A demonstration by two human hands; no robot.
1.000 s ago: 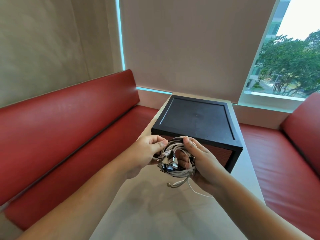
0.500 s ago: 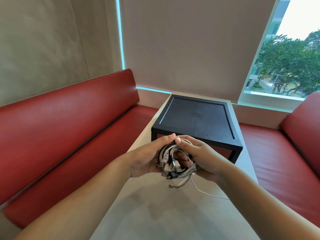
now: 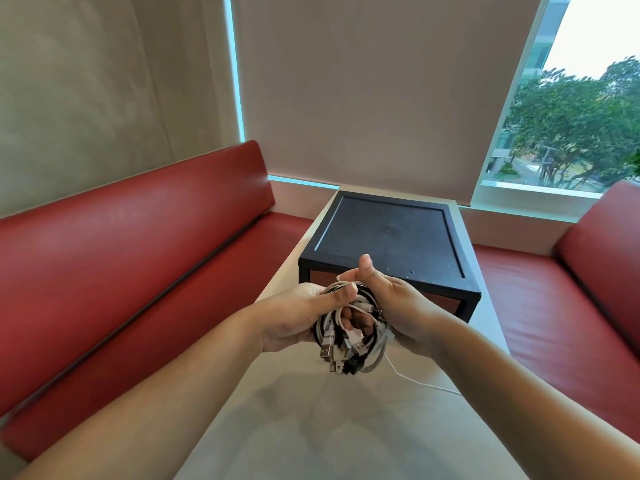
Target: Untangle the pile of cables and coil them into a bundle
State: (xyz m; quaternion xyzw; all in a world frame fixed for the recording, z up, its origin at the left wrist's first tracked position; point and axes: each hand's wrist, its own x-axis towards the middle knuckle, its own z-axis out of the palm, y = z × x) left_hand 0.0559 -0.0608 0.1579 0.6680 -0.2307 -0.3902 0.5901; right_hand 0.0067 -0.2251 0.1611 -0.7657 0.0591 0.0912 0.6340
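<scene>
Pale table (image 3: 311, 427), black box (image 3: 388, 237), perhaps cable end (image 3: 433, 386)

Most fingers (image 3: 358, 318) behind cable bundle (image 3: 346, 344); white lead's (image 3: 426, 384) end perhaps under right forearm (image 3: 502, 393).

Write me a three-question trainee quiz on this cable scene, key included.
1. True or false: the coiled bundle of white and grey cables lies untouched on the pale table.
2. What stands on the table behind the bundle? A) a black square box B) a laptop C) a glass vase
3. Fill in: the padded benches beside the table are ____.
Key: 1 false, the left hand and right hand both hold it; 2 A; 3 red.
</scene>
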